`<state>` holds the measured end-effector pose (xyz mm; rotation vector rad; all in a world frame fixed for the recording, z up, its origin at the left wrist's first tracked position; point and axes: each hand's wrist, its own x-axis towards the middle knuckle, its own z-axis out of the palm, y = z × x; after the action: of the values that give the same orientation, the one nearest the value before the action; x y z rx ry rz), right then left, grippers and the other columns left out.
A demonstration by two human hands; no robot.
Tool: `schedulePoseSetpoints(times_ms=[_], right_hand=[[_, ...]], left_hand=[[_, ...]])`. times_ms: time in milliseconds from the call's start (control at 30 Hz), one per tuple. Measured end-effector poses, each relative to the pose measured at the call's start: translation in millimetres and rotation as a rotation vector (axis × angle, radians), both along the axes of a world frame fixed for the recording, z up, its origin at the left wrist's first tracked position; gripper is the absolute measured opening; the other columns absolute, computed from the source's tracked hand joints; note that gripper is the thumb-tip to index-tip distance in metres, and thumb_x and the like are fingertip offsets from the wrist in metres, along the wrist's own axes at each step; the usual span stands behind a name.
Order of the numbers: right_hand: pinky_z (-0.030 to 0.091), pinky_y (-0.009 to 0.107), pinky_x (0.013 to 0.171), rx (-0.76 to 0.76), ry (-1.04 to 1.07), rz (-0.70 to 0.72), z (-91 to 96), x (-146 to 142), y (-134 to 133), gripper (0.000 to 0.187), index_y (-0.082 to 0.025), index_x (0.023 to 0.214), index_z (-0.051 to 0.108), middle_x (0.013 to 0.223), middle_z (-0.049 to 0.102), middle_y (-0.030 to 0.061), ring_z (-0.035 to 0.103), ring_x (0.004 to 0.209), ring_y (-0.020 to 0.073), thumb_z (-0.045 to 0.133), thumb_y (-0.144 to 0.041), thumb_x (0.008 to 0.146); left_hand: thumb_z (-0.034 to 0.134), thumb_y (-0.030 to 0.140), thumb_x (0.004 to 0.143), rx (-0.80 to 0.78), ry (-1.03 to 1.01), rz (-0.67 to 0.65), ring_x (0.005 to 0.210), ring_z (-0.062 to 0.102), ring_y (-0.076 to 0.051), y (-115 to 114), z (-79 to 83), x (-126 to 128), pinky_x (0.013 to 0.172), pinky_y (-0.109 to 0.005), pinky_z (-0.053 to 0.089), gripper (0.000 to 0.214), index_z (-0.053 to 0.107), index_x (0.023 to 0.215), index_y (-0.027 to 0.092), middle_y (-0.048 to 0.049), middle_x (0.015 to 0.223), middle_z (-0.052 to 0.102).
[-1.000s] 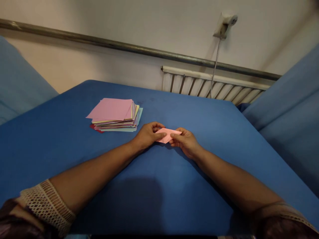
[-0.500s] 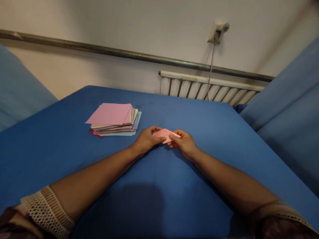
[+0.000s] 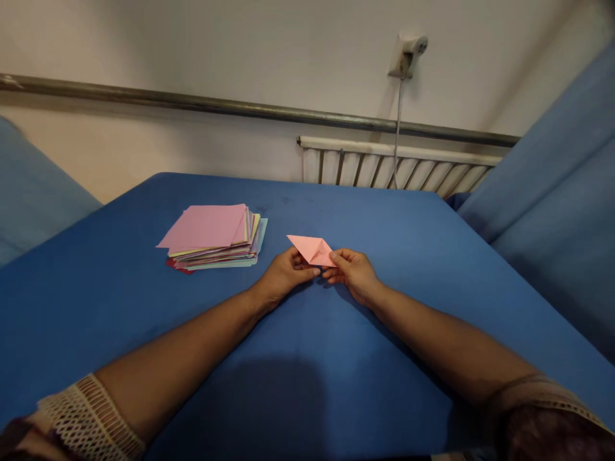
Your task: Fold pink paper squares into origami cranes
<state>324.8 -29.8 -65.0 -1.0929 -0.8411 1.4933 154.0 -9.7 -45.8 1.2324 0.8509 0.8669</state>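
Several folds shape the pointed pink paper (image 3: pixel 312 248), pinched by the right hand (image 3: pixel 359 274); the left hand (image 3: pixel 282 275) has fingers parted; leftward, a multicoloured paper stack (image 3: pixel 206 229) lies unfolded.

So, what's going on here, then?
A person is handling a folded pink paper over a blue surface. The right hand pinches one end between thumb and fingers. The left hand is close by the other end, its thumb off the paper; whether its fingers touch it is unclear. A stack of coloured sheets sits off to the left.
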Motion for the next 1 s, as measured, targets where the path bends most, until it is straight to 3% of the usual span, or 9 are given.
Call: schedulePoseSetpoints(times_ms=[167,333,500,667,867,1000], right_hand=[[0.050,0.019,0.045,0.073,-0.046,0.065,-5.0,-1,2,0.030,-0.015,0.077,0.062,0.063,0.069,0.0010,0.064,0.048,0.0102,0.075,-0.042,0.076],[0.051,0.022,0.045,0.146,-0.096,0.110,-10.7,2,5,0.034,-0.017,0.080,0.062,0.063,0.068,-0.0012,0.063,0.047,0.0105,0.077,-0.046,0.073],[0.053,0.024,0.051,0.203,-0.097,0.175,-9.7,4,4,0.037,-0.017,0.088,0.062,0.068,0.070,-0.0013,0.065,0.052,0.0112,0.082,-0.040,0.067],[0.049,0.021,0.050,0.247,-0.125,0.165,-11.3,4,4,0.033,-0.018,0.083,0.061,0.070,0.069,-0.0027,0.064,0.054,0.0095,0.083,-0.032,0.062],[0.046,0.021,0.046,0.202,-0.191,0.134,-9.8,6,5,0.033,-0.018,0.075,0.060,0.056,0.064,-0.0025,0.059,0.047,0.0098,0.075,-0.048,0.071],[0.047,0.023,0.047,0.153,-0.139,0.122,-5.7,8,4,0.039,-0.016,0.076,0.062,0.058,0.063,-0.0002,0.061,0.050,0.0114,0.071,-0.055,0.075]], left_hand=[[0.084,0.034,0.064,0.023,0.067,0.058,0.076,0.065,-0.016,0,-3.8,0,0.074,-0.029,0.050,0.041,0.071,0.097,0.012,-0.0084,0.093,0.074],[0.074,0.045,0.075,-0.103,-0.002,0.107,0.065,0.061,-0.014,2,-3.3,-2,0.062,-0.025,0.047,0.035,0.070,0.083,0.011,-0.0068,0.076,0.071],[0.075,0.042,0.075,-0.131,-0.057,0.128,0.063,0.061,-0.013,3,-4.7,-3,0.060,-0.025,0.047,0.033,0.069,0.086,0.011,-0.0068,0.077,0.071],[0.074,0.042,0.076,-0.139,-0.097,0.113,0.074,0.065,-0.017,3,-6.4,-3,0.071,-0.030,0.051,0.036,0.069,0.092,0.010,-0.0099,0.085,0.073],[0.075,0.040,0.076,-0.134,-0.098,0.115,0.079,0.066,-0.019,3,-5.9,-2,0.074,-0.031,0.051,0.038,0.070,0.098,0.009,-0.0119,0.092,0.073],[0.075,0.039,0.076,-0.140,-0.076,0.139,0.078,0.064,-0.017,3,-4.9,-2,0.070,-0.028,0.051,0.037,0.070,0.098,0.009,-0.0109,0.092,0.072]])
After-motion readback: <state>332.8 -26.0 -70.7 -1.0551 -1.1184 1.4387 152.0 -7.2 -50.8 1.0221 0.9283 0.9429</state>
